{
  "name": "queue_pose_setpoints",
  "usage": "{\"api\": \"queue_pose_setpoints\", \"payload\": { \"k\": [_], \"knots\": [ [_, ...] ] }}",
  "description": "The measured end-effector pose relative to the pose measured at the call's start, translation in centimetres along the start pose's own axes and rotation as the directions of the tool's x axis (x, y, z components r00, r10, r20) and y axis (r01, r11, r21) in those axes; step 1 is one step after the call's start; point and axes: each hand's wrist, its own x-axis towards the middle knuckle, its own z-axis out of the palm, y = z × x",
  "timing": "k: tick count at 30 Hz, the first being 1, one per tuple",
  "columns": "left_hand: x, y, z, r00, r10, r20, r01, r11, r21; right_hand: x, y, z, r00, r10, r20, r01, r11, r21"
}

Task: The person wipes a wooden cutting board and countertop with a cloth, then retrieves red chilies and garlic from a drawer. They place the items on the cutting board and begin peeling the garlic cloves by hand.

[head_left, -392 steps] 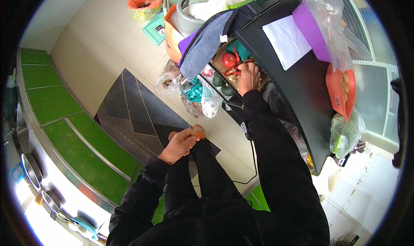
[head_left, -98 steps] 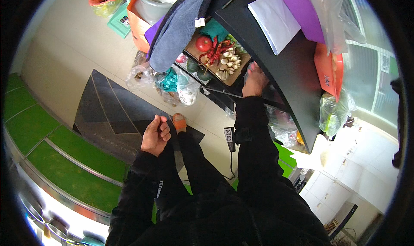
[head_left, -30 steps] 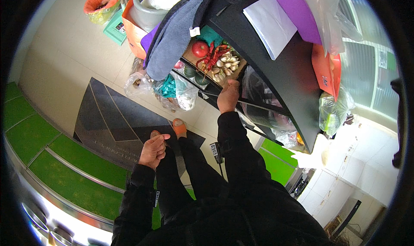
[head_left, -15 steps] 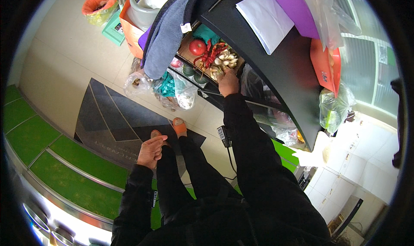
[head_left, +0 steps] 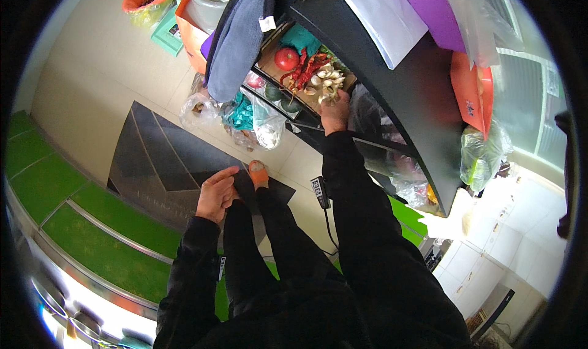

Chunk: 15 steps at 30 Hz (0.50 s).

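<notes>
My right hand [head_left: 335, 113] reaches to the near edge of a brown-bottomed drawer [head_left: 269, 60] in the black cabinet, its fingers closed on garlic [head_left: 329, 92] at the near end of a pale pile. Its fingertips are partly hidden there. Beside the garlic lie dried red chillies [head_left: 303, 70], a round red tomato-like vegetable [head_left: 286, 59] and a teal bag [head_left: 301, 38]. Low in front of my legs, my left hand [head_left: 216, 196] hangs with its index finger stretched out and the other fingers loosely bent. Nothing shows in it.
A grey-blue cloth [head_left: 236, 49] drapes over the cabinet's left side. Plastic bags [head_left: 266, 125] hang below the drawer. White paper [head_left: 386, 21] lies on the black cabinet top [head_left: 407, 89]. A dark mat [head_left: 153, 159] covers part of the floor, and a cable with a small box [head_left: 319, 193] hangs near my right arm.
My right hand has shifted slightly right along the drawer, and the garlic at its fingers has moved with it. My left hand has risen a little, its index finger straighter.
</notes>
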Motion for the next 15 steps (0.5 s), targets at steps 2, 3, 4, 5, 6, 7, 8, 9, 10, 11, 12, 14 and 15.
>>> {"api": "queue_pose_setpoints", "payload": {
  "k": [2, 3, 4, 5, 6, 7, 8, 9, 10, 11, 12, 14, 15],
  "knots": [
    [0.0, -0.2, 0.7, 0.999, 0.036, 0.016, -0.036, 0.999, -0.012, -0.7, -0.8, -0.7, 0.993, 0.117, 0.010, -0.114, 0.946, 0.305],
    [0.0, -0.3, 1.1, 0.999, 0.034, -0.007, -0.034, 0.999, 0.039, -1.5, -1.4, -1.4, 0.997, 0.075, 0.008, -0.073, 0.941, 0.331],
    [0.1, -0.3, 1.5, 0.999, 0.048, -0.001, -0.048, 0.995, 0.085, -2.3, -2.1, -2.1, 0.995, -0.005, 0.104, -0.043, 0.891, 0.452],
    [0.1, -0.4, 2.1, 0.998, 0.062, 0.004, -0.062, 0.990, 0.129, -3.4, -3.0, -3.0, 0.976, 0.007, 0.216, -0.125, 0.831, 0.542],
    [0.1, -0.4, 2.8, 0.994, 0.106, 0.021, -0.108, 0.977, 0.183, -4.7, -4.1, -4.0, 0.947, -0.031, 0.319, -0.187, 0.755, 0.629],
    [0.1, -0.5, 3.6, 0.988, 0.151, 0.041, -0.156, 0.959, 0.236, -6.1, -5.2, -5.0, 0.917, -0.064, 0.395, -0.230, 0.723, 0.651],
    [0.1, -0.4, 4.6, 0.988, 0.152, 0.020, -0.150, 0.936, 0.318, -7.4, -6.4, -5.9, 0.873, -0.215, 0.438, -0.201, 0.659, 0.725],
    [0.4, -0.5, 5.9, 0.891, 0.433, 0.139, -0.452, 0.811, 0.372, -8.3, -7.7, -6.6, 0.842, -0.226, 0.490, -0.196, 0.717, 0.669],
    [0.3, -0.4, 7.0, 0.854, 0.490, 0.173, -0.515, 0.754, 0.407, -9.2, -8.7, -7.3, 0.776, -0.225, 0.589, -0.267, 0.729, 0.630],
    [0.1, -0.2, 7.8, 0.829, 0.527, 0.189, -0.548, 0.696, 0.464, -10.0, -9.5, -8.0, 0.697, -0.249, 0.673, -0.328, 0.723, 0.608],
    [-0.2, 0.1, 8.4, 0.794, 0.569, 0.215, -0.589, 0.631, 0.505, -10.7, -10.2, -8.5, 0.604, -0.302, 0.738, -0.378, 0.707, 0.598],
    [-0.7, 1.0, 9.0, 0.780, 0.576, 0.243, -0.556, 0.463, 0.690, -11.2, -11.1, -9.0, 0.530, -0.308, 0.790, -0.395, 0.734, 0.552],
    [-0.9, 1.4, 9.1, 0.787, 0.567, 0.244, -0.538, 0.435, 0.722, -11.3, -11.2, -9.2, 0.501, -0.306, 0.810, -0.413, 0.738, 0.534]
  ]
}}
